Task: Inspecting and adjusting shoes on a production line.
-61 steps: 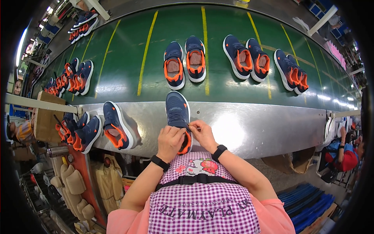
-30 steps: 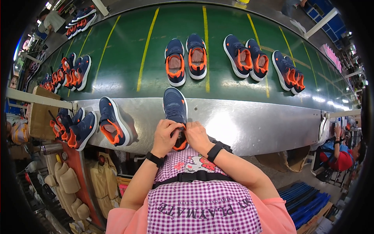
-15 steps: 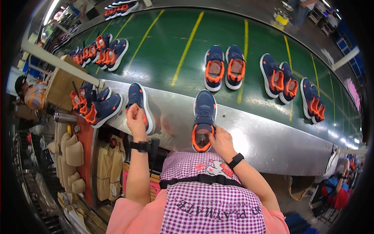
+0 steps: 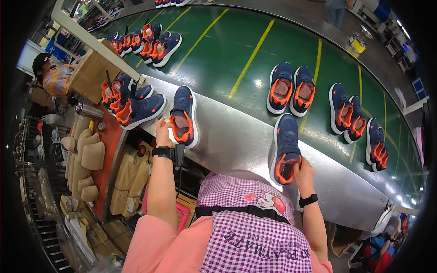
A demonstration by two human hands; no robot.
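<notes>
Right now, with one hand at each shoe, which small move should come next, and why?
Probably close the left hand on the left shoe and draw it beside the right shoe. The right hand already grips that shoe's heel, and the two shoes lie apart on the steel ledge.

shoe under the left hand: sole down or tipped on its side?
Sole down. The navy and orange shoe sits flat on the steel ledge, its opening facing up, with the left hand touching its heel.

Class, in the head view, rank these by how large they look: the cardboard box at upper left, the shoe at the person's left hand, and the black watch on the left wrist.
1. Cardboard box
2. Shoe at the left hand; it lies nearer the camera, so its gap to the box is unsure.
3. Black watch, clearly smallest.
</notes>
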